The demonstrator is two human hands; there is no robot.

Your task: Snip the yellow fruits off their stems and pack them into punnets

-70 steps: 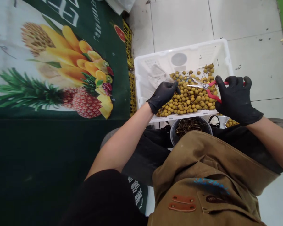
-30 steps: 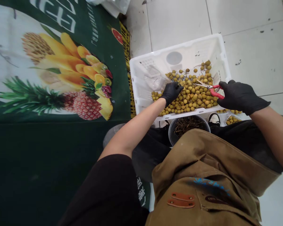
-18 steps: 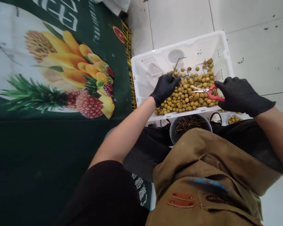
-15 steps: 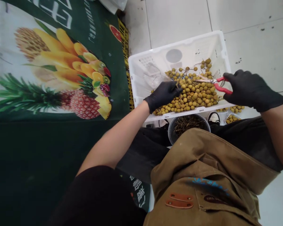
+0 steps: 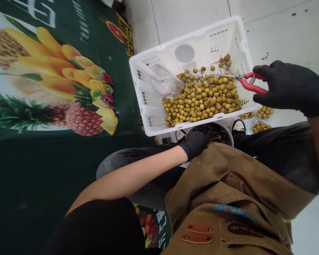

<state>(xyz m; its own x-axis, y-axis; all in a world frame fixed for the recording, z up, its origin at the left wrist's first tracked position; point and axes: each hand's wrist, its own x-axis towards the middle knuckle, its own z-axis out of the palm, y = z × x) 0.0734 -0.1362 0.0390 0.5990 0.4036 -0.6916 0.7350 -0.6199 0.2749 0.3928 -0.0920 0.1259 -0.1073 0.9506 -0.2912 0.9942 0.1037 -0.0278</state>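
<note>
My right hand (image 5: 289, 86), in a black glove, is wrapped round the red handles of the pruning shears (image 5: 251, 83). Their blades are slightly apart and point left over the longans (image 5: 204, 97), round yellow-brown fruits, some still on twigs. These lie heaped in a white plastic crate (image 5: 146, 102). Below the crate's near edge, my gloved left hand (image 5: 196, 144) is over a round bucket (image 5: 230, 139) of cut brown stems (image 5: 216, 134). Its fingers are dark against the bucket, so I cannot tell whether they hold anything.
Clear plastic containers (image 5: 167, 83) lie in the crate's left part. Tubs of longans (image 5: 261, 125) stand on the floor to the right, near a shoe (image 5: 238, 126). A dark green fruit-print banner (image 5: 127, 124) and a yellow crate (image 5: 126, 33) border the left side.
My left hand has moved from the longans in the crate down to the stem bucket. The shears remain in my right hand above the fruit. The view has shifted a little.
</note>
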